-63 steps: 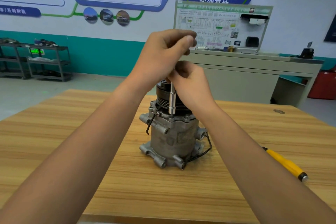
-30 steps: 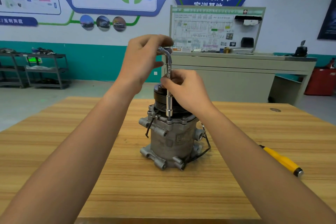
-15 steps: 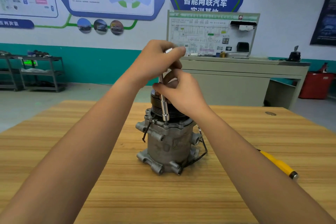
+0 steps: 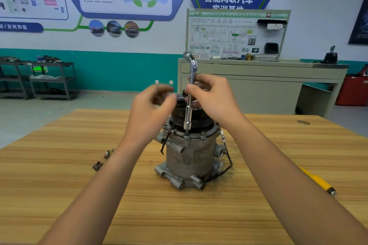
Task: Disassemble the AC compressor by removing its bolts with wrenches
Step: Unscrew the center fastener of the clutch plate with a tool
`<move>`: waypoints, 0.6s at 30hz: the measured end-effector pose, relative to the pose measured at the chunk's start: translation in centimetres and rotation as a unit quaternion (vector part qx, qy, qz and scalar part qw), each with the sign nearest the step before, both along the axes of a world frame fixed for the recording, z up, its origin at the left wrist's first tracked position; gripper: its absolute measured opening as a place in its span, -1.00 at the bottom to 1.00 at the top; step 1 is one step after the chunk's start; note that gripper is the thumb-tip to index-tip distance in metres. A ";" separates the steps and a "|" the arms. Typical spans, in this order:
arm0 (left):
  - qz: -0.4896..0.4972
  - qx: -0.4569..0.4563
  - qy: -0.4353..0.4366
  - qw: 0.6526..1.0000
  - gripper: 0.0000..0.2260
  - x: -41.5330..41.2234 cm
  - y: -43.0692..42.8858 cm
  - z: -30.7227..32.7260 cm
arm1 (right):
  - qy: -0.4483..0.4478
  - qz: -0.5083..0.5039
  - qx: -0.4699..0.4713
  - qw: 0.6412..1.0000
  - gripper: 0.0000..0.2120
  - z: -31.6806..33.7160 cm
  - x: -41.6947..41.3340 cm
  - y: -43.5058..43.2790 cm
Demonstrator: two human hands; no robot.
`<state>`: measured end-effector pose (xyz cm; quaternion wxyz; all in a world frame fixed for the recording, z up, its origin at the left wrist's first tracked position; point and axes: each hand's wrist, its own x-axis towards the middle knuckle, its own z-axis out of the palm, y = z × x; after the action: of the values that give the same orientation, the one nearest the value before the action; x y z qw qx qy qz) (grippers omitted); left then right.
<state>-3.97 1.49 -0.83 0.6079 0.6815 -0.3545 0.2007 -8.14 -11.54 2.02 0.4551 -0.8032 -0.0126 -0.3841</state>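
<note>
Compressor (image 4: pixel 189 157) stands upright; right hand (image 4: pixel 215 99) pinches wrench (image 4: pixel 188 114).

Teal-banded wall (image 4: pixel 119 69), grey shelving rack (image 4: pixel 52 79)

Bright, even light; left hand (image 4: pixel 153 105) motion-blurred, edges bowed.

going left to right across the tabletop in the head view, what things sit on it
small loose metal parts → compressor → yellow-handled tool. Left out: the left hand, the wrench and the right hand, which overlap the compressor.
</note>
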 end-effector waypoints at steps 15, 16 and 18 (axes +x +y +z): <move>0.125 0.162 -0.066 0.977 -0.88 -0.3 -2.2 -5.6 | -0.057 0.012 0.035 0.998 -0.86 0.7 -1.0 -0.1; 0.121 0.154 -0.069 0.978 -0.88 -0.3 -2.2 -5.5 | -0.062 0.008 0.040 0.997 -0.86 0.8 -1.3 -0.3; 0.092 0.096 -0.053 0.990 -0.89 -0.4 -2.0 -5.0 | -0.070 -0.014 0.034 0.997 -0.86 0.7 -2.0 -0.9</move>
<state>-4.40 -0.46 -5.82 0.4987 0.7554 -0.3392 0.2564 -10.18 -12.39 2.73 0.4748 -0.7582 -0.0201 -0.4464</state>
